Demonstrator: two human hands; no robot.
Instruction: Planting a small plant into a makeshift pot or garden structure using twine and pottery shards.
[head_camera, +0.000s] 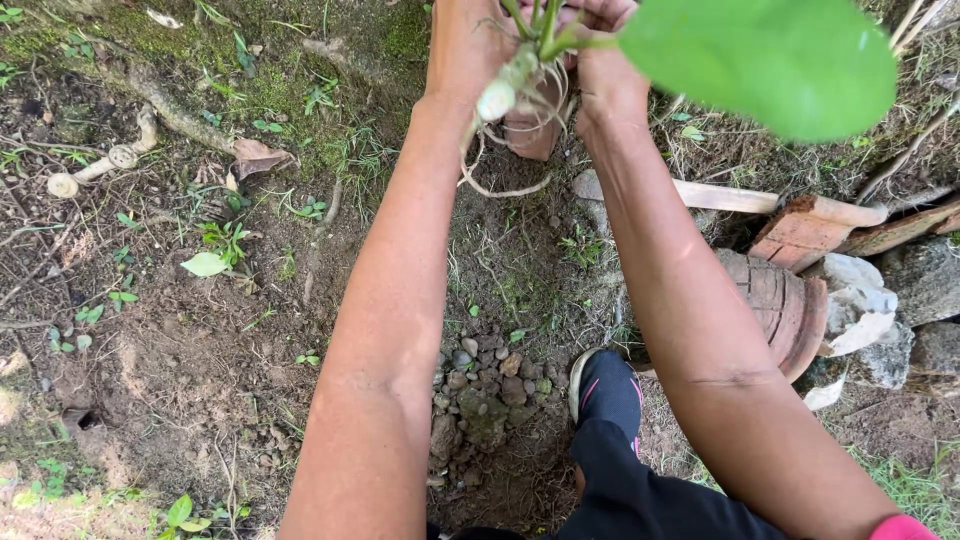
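Both arms outstretched, left hand (470, 45), right hand (600, 50) clasping plant stem (510, 80)

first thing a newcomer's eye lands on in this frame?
Probably the big blurred green leaf at top right, close to the camera. Next, the bare-rooted plant stem at top centre, held between the left hand and right hand. A terracotta pot lies on its side at right.

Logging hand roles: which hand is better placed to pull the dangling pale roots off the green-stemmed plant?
Probably the left hand: it sits beside the pale root end, while the right hand grips higher.
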